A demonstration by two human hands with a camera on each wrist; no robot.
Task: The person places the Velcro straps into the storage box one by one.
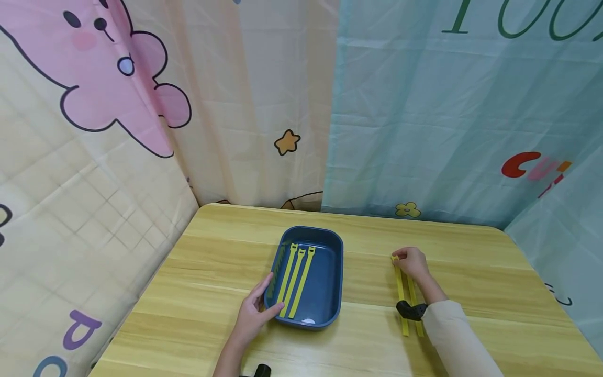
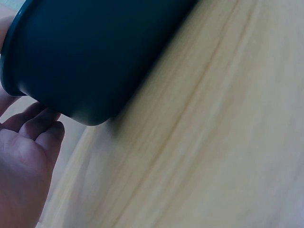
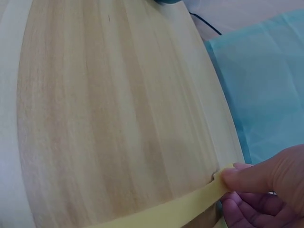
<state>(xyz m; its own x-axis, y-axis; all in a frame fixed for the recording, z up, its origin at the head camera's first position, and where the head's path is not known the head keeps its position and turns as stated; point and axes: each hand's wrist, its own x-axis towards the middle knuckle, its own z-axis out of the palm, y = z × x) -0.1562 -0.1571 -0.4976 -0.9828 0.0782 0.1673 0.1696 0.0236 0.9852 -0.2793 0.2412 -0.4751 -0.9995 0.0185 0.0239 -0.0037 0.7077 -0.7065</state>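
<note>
Right hand (image 1: 413,263) grip pinching yellow strap (image 1: 400,293), left hand (image 1: 254,313) relaxed against blue tray (image 1: 336,293), wooden table (image 1: 471,272), curtains (image 1: 424,104).

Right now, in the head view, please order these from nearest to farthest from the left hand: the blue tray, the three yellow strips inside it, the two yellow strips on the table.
1. Blue tray: the left hand touches its near left rim.
2. Three yellow strips in the tray: just right of the fingers, inside.
3. Two yellow strips on the table: far right, under the right hand.
</note>
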